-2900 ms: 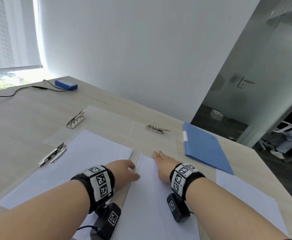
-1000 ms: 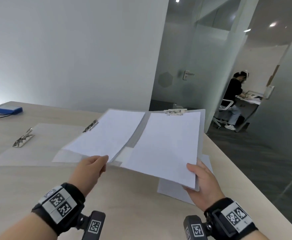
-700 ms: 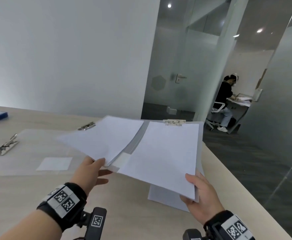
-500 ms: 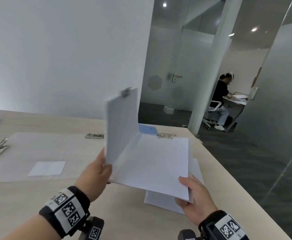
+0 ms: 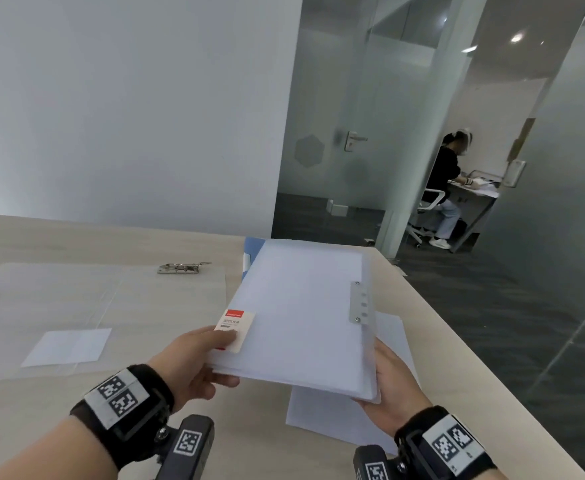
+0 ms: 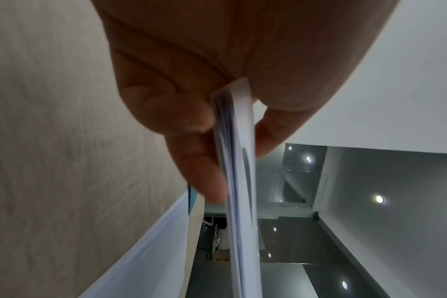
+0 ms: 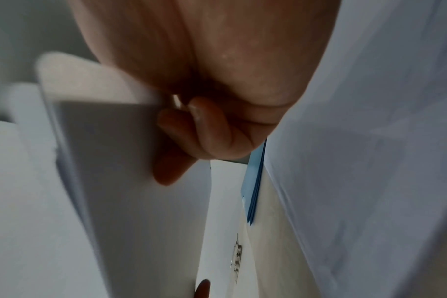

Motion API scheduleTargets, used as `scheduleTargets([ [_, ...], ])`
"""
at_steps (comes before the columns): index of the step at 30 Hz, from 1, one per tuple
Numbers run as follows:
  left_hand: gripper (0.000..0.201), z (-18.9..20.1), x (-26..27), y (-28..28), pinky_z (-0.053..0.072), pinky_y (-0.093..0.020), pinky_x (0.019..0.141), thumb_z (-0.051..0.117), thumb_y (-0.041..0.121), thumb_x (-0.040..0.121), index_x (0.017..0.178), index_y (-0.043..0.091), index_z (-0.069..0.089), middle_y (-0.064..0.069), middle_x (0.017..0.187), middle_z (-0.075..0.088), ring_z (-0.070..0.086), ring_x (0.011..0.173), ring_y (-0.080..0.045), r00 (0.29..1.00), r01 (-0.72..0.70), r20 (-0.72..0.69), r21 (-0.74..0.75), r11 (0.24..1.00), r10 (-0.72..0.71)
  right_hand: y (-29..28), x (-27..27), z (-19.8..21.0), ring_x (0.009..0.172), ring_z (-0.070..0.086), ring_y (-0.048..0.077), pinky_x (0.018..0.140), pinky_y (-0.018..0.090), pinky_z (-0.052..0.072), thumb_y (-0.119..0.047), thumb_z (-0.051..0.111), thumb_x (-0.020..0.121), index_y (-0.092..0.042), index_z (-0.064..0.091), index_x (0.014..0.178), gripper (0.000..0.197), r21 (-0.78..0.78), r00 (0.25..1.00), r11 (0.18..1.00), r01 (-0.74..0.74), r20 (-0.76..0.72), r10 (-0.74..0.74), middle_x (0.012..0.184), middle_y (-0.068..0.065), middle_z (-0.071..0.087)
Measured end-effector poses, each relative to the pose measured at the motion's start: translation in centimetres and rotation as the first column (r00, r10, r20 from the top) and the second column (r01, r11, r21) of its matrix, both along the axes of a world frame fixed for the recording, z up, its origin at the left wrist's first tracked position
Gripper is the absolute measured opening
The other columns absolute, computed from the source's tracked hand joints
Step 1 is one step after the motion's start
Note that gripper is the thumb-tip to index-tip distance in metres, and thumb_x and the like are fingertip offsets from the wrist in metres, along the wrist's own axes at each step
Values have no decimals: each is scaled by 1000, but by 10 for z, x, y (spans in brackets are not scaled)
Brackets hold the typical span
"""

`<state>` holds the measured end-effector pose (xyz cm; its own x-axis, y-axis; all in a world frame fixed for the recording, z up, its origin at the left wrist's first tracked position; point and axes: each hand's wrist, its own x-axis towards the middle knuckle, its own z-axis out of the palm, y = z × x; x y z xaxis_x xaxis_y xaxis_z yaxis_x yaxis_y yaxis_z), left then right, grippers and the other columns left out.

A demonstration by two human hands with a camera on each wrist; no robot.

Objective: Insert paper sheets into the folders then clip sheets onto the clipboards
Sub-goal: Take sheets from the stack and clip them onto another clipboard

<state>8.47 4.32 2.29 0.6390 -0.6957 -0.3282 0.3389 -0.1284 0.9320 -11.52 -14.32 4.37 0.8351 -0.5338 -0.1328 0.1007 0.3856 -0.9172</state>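
A translucent folder (image 5: 301, 306) with white sheets inside is closed and held above the table, tilted up toward the far side. A metal clip plate (image 5: 358, 302) shows through its right edge. My left hand (image 5: 194, 358) pinches the near left corner, thumb on the red and white label (image 5: 234, 327). My right hand (image 5: 391, 386) grips the near right corner from beneath. In the left wrist view the folder's edge (image 6: 237, 161) sits between thumb and fingers. The right wrist view shows fingers (image 7: 181, 145) curled against the folder's underside (image 7: 115, 161).
A second clear folder (image 5: 111, 306) lies open on the left, with a metal clip (image 5: 182, 267) and a white label (image 5: 67, 346). A blue folder (image 5: 251, 245) lies behind the held one. A loose sheet (image 5: 332, 417) lies under it near the table's right edge (image 5: 457, 341).
The folder was open with a sheet clipped on each half. My left hand swung the left half up and over onto the right half, so it is now closed.
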Motion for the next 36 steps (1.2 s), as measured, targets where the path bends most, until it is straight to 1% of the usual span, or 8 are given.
scheduleTargets([
  [4,20,-9,20,-24,20,-13,38,56,16,94,110,8,64,-5,66,59,44,41,-16,997,-54,-66,-56,997,51,-28,22,-7,50,56,11,46,23,36,-16,50,100,-16,69,85,24,-99,986,991,95,-125,-107,70,3,64],
  [9,17,-16,50,-68,24,-13,34,53,15,96,110,9,61,-6,72,56,43,40,-12,985,-153,-105,-140,978,139,-71,49,-37,47,39,15,46,27,24,-26,51,95,-10,71,97,26,-213,905,935,284,-261,-335,68,7,59],
  [13,9,-16,82,-111,26,-13,34,53,16,97,103,12,58,-6,71,55,46,38,-11,973,-223,-97,-157,962,210,-82,50,-59,47,43,15,43,25,31,-20,49,99,-14,70,108,24,-302,883,912,278,-293,-366,64,7,63],
  [21,6,-24,145,-195,28,-12,34,51,22,97,97,16,54,-5,77,53,50,49,-14,953,-304,-3,-16,953,304,-85,46,-69,51,46,15,47,24,35,-20,50,99,-16,73,100,23,-345,905,910,231,-268,-332,64,7,63],
  [25,18,-35,156,-206,31,-13,34,54,32,96,101,16,51,-7,66,60,55,39,-13,953,-299,-23,100,949,303,-87,45,-71,52,47,14,47,24,37,-20,50,99,-19,73,98,23,-375,909,903,208,-268,-320,64,4,64],
  [27,28,-42,153,-201,36,-15,36,56,39,94,111,17,52,-7,73,68,62,45,-15,953,-294,-54,91,952,299,-87,45,-71,52,47,14,48,24,38,-20,50,99,-20,73,97,23,-378,909,902,206,-268,-320,64,4,64],
  [31,39,-46,122,-172,51,-24,43,53,32,97,133,19,47,-5,119,58,72,76,-22,916,-388,-142,-69,919,376,-89,46,-74,51,48,15,48,24,38,-18,51,97,-19,73,95,22,-383,899,896,223,-275,-342,62,3,64],
  [36,38,-53,62,-108,53,-39,75,48,15,99,135,4,44,-18,124,60,66,96,-30,897,-408,-275,-210,888,347,-86,46,-72,53,50,15,49,26,40,-18,53,95,-18,73,96,20,-380,888,892,244,-282,-363,63,3,64],
])
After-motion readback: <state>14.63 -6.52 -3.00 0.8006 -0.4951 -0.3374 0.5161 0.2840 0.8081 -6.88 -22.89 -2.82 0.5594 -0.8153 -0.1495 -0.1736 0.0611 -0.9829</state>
